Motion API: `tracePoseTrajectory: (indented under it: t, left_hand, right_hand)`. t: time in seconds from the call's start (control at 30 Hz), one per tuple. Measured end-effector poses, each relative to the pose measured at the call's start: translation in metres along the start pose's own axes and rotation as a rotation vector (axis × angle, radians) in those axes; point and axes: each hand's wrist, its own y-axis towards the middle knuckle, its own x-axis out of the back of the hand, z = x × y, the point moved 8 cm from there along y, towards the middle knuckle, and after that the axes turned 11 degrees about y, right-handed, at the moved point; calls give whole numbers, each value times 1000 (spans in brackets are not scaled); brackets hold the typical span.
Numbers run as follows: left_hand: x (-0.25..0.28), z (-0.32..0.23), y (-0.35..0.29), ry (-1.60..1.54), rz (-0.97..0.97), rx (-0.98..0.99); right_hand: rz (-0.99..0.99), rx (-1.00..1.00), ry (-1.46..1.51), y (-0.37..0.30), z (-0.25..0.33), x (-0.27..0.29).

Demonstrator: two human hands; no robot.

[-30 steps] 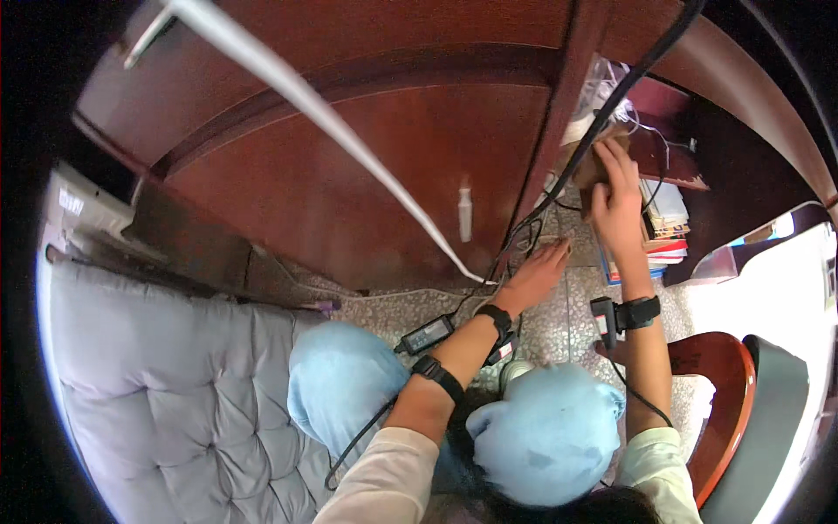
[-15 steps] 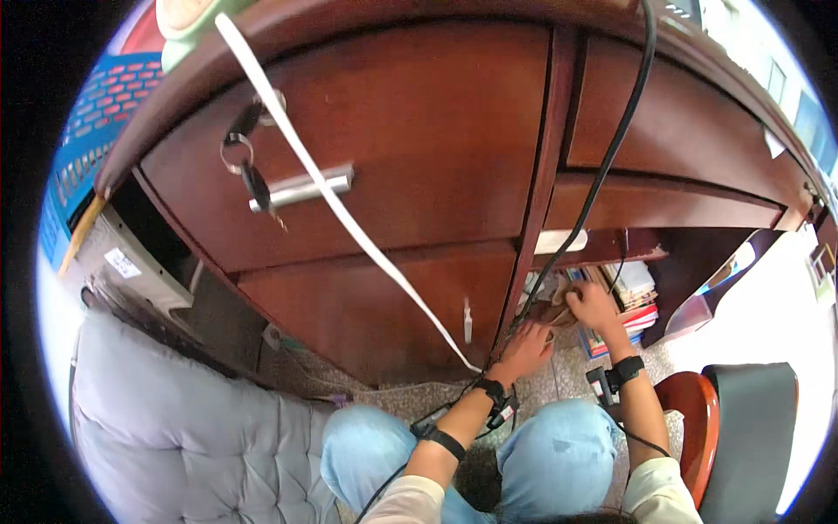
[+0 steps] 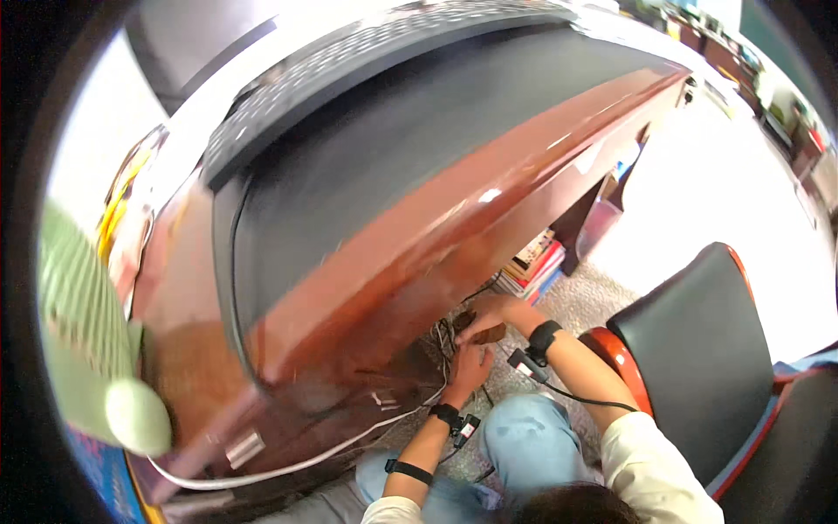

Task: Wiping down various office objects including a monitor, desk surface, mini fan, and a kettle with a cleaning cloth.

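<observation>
Low down beside the wooden desk, both my hands are close together around a small brown object [image 3: 491, 334], whose kind I cannot make out. My right hand [image 3: 499, 313] reaches over it from above, with fingers bent and closed on it. Just below and to the left, my left hand [image 3: 469, 370] is near the same object and a bundle of cables [image 3: 443, 339]. Its fingertips are blurred and partly hidden, so their grip does not show. Straps with small devices sit on both wrists.
The desk top [image 3: 393, 227] overhangs my hands and carries a black keyboard [image 3: 367, 61]. A white cable [image 3: 288, 476] runs along the desk's lower side. Books [image 3: 534, 269] are stacked underneath. A dark chair [image 3: 698, 341] stands at right; a green lamp-like object [image 3: 96, 323] is at left.
My view has swung up and tilted, so the desk top and keyboard now show and the drawer fronts have mostly left view. Both hands stay low by the brown object.
</observation>
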Motion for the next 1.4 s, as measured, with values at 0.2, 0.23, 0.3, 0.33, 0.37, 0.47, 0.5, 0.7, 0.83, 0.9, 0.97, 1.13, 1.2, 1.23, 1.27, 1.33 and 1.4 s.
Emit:
tracePoseTrajectory:
  t: [0.2, 0.23, 0.3, 0.33, 0.37, 0.47, 0.5, 0.7, 0.83, 0.9, 0.97, 1.13, 1.2, 1.23, 1.27, 1.33, 1.4]
  left_hand:
    - [0, 2, -22, -25, 20, 132]
    - [8, -6, -24, 24, -12, 130]
    - [46, -38, -22, -32, -86, 106]
    - [77, -52, -21, -73, -205, 80]
    - [85, -56, -23, -70, -169, 96]
    - [110, -70, -22, -186, -155, 82]
    - [117, -71, -25, -185, -127, 89]
    - [141, -107, -38, -195, 11, 198]
    - [150, -118, -95, -160, 152, 288]
    - [161, -123, -125, -140, 136, 314]
    - [171, -141, -144, -48, 166, 268]
    - [149, -104, -212, -420, 377, 498]
    - [151, -98, -224, -535, 383, 629]
    - [162, -85, -231, -619, 240, 803]
    - [174, -79, -233, -702, 94, 969]
    - [198, -80, -215, -801, 55, 1048]
    - [225, -80, -198, -886, -3, 1136]
  right_hand:
    - [-165, 65, 77, -18, 21, -2]
    - [-205, 90, 122, -26, 21, 0]
    - [-427, 200, 374, -62, 25, 20]
    - [-671, 331, 594, -91, 36, 43]
    - [-658, 309, 626, -108, 48, 44]
    - [-701, 313, 1955, -142, 48, 48]
    - [-617, 470, 2130, -145, 62, 55]
    - [-630, 372, 2351, -164, 61, 54]
    - [-720, 162, 2341, -231, 69, 36]
    - [-742, 96, 2284, -257, 57, 16]
    - [-776, 18, 2215, -278, 41, -3]
    - [-666, -162, 2208, -307, 50, -2]
    - [-834, -233, 2014, -325, 47, 11]
    - [-988, -292, 1812, -339, 42, 20]
    - [-1189, -374, 1386, -363, 31, 35]
    - [-1447, -386, 982, -401, 15, 65]
    - [-1609, -345, 784, -424, 7, 120]
